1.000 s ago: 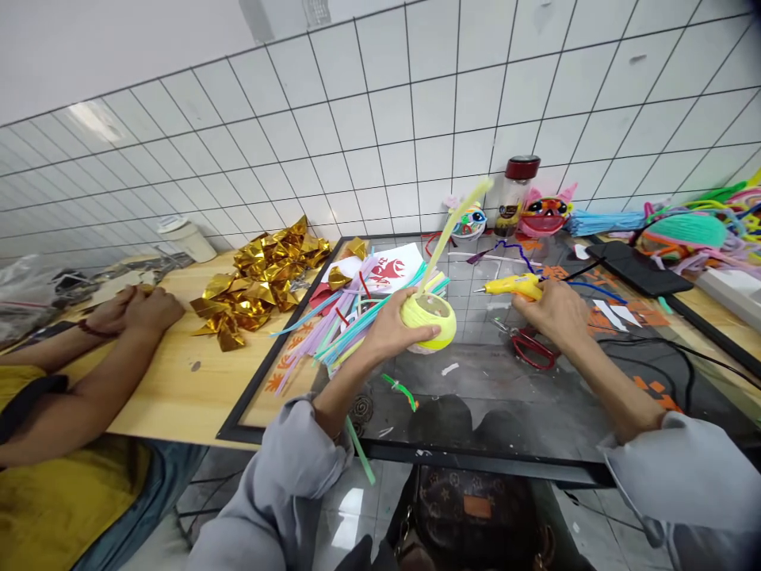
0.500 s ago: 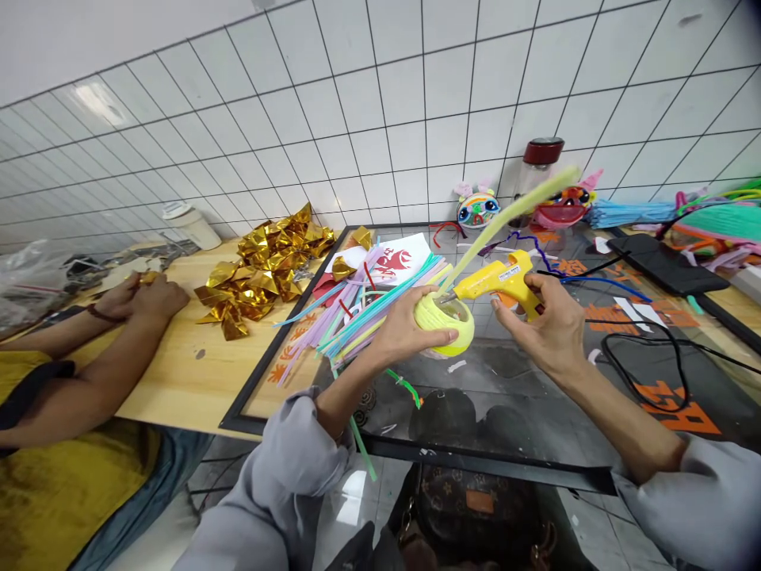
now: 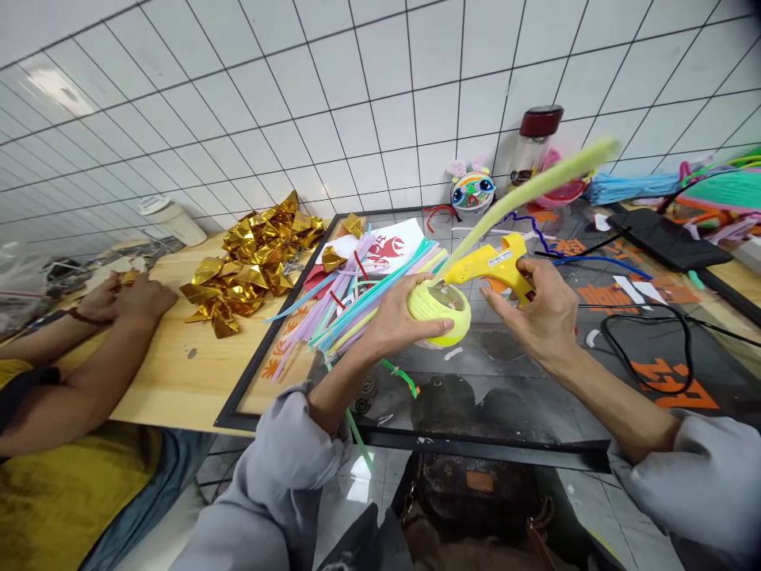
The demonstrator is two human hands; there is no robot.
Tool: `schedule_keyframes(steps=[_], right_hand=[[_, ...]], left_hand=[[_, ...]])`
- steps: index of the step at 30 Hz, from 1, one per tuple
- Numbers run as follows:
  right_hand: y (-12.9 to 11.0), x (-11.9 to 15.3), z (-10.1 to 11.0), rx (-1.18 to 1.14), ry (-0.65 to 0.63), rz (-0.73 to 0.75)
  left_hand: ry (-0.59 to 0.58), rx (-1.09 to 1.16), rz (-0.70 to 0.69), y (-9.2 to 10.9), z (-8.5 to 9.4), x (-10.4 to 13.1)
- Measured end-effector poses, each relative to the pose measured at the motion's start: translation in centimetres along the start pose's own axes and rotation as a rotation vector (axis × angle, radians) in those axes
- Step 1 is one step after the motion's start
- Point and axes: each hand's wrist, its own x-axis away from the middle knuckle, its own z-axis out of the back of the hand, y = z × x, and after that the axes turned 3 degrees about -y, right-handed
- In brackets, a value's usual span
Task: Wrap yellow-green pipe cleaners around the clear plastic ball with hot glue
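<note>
Gripping yellow wrapped ball (image 3: 445, 328) in fingers of left hand (image 3: 397, 319), above desk (image 3: 505, 406). Holding yellow glue gun (image 3: 484, 265) in fingers of right hand (image 3: 547, 315), aimed at ball's rim, close to base of tilted yellow pipe cleaner (image 3: 535, 191).

- The person's right hand (image 3: 545, 308) has come in closer to the round, open-topped bowl wrapped in bright yellow strands (image 3: 461, 325).
- The yellow plastic glue gun (image 3: 491, 263) in its grip has moved along; the nozzle, apart from the bowl a second ago, now reaches the far rim (exact contact is hard to make out).
- The long, fuzzy pale-yellow strip (image 3: 535, 190) leans much further right, now hiding the eyes of the far pink animal-faced figure (image 3: 569, 194).
- At right, the thin black cable (image 3: 688, 353) has formed a rounder loop.
</note>
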Motion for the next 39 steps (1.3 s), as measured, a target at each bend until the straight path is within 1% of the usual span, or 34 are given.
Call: schedule_keyframes(steps=[10, 15, 20, 27, 35, 39], right_hand=[[-0.06, -0.19, 0.06, -0.004, -0.011, 0.011], [-0.11, -0.28, 0.16, -0.016, -0.009, 0.025], [-0.12, -0.39, 0.36, -0.035, -0.012, 0.052], [-0.17, -0.41, 0.44, -0.041, -0.045, 0.023], [-0.24, -0.39, 0.31, -0.068, -0.009, 0.073], [-0.32, -0.29, 0.22, -0.06, -0.025, 0.046]], left_hand=[[-0.03, 0.058, 0.068, 0.19, 0.21, -0.01], [-0.05, 0.069, 0.042, 0.34, 0.27, -0.17], [-0.051, 0.079, 0.051, 0.58, 0.33, -0.2], [-0.078, 0.092, 0.049, 0.4, 0.29, -0.24], [-0.061, 0.106, 0.038, 0.57, 0.28, -0.2], [-0.047, 0.067, 0.063, 0.45, 0.31, -0.14]])
